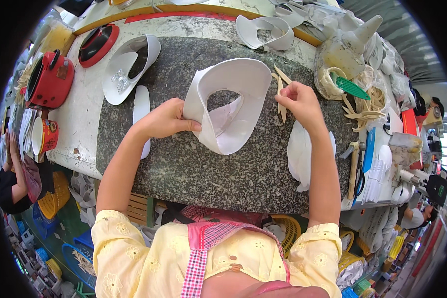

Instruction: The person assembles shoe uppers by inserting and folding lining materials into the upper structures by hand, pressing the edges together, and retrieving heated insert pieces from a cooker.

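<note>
My left hand (171, 119) grips the near left edge of a white curved piece (253, 82), thumb in front. The piece stands tilted above the dark speckled stone slab (193, 181), with an oval opening through its middle. To its right, the fingers of my right hand (299, 102) are pinched together on a flat wooden stick (282, 113); more pale sticks lie just beyond. Under my right forearm are flat white pieces (299, 156). A narrow white strip (141, 102) lies beyond my left forearm.
Another white curved piece (115, 67) holds clear bits at the left; a similar one (275, 39) lies at the far edge. At the left stand a red pot (62, 82) and paper cup (50, 135). A green spatula (351, 88), hammer (353, 174) and scissors (359, 181) are right.
</note>
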`<state>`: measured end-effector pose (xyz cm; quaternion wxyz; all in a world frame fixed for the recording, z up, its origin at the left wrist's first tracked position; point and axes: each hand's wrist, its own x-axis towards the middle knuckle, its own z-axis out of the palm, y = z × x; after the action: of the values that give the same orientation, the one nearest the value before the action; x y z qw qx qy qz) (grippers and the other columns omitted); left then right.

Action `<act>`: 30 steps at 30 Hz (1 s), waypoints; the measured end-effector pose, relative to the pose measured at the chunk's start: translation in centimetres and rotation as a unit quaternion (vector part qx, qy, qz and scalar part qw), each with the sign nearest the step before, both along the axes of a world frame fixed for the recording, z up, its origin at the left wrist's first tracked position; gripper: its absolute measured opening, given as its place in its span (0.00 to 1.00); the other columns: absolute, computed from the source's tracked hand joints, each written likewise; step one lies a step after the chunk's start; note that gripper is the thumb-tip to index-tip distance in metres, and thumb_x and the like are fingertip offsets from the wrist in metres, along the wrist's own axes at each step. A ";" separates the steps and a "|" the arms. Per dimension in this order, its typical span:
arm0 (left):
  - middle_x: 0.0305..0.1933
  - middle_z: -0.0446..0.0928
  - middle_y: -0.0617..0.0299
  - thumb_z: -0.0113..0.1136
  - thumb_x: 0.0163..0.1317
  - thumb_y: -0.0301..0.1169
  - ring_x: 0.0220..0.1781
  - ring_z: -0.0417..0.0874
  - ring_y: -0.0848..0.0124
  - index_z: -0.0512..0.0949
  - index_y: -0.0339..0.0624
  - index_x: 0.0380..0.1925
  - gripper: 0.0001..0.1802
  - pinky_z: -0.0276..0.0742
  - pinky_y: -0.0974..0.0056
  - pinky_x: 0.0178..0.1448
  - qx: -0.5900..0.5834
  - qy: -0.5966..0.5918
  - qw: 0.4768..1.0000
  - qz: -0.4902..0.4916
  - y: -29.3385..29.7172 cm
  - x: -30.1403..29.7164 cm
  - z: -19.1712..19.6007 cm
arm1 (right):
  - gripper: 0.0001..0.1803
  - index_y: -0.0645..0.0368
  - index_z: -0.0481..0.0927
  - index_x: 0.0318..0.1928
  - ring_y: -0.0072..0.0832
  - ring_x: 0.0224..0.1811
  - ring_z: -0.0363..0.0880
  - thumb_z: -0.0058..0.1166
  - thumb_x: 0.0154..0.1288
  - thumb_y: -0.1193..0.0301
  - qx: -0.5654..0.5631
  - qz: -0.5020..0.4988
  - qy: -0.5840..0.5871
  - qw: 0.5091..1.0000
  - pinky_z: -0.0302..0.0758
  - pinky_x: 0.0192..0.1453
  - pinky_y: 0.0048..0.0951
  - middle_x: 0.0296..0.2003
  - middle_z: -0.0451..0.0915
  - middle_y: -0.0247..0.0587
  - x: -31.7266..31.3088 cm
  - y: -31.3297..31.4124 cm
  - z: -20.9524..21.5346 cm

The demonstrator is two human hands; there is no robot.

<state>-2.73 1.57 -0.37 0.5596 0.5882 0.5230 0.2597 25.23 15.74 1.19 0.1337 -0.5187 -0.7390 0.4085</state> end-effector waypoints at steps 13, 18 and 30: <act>0.32 0.78 0.62 0.65 0.47 0.34 0.37 0.78 0.68 0.77 0.43 0.32 0.13 0.72 0.64 0.43 0.078 0.005 0.997 -0.023 -3.0 0.6 1.1 | 0.05 0.62 0.69 0.33 0.14 0.19 0.65 0.51 0.59 0.77 0.107 -0.033 0.383 0.917 0.61 0.22 0.12 0.30 0.75 0.40 2.8 -7.4 5.5; 0.32 0.77 0.62 0.64 0.44 0.28 0.38 0.77 0.68 0.78 0.44 0.28 0.09 0.71 0.64 0.44 0.157 -0.022 0.987 -0.017 -4.4 0.0 0.3 | 0.08 0.67 0.72 0.37 0.23 0.27 0.77 0.51 0.54 0.85 -0.061 0.072 0.401 0.911 0.74 0.25 0.16 0.28 0.73 0.41 -1.8 -13.3 5.0; 0.35 0.78 0.60 0.62 0.46 0.29 0.45 0.76 0.67 0.79 0.42 0.32 0.11 0.71 0.63 0.52 0.155 -0.077 0.985 -0.001 -7.8 -1.1 -3.2 | 0.06 0.58 0.76 0.28 0.31 0.20 0.75 0.58 0.47 0.80 0.276 0.226 0.116 0.927 0.68 0.23 0.26 0.23 0.76 0.38 -6.5 -14.8 1.3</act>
<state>-3.85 -6.20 -3.62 0.5008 0.6466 0.4311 0.3811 18.72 0.92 2.51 0.2609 -0.2297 -0.8993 0.2655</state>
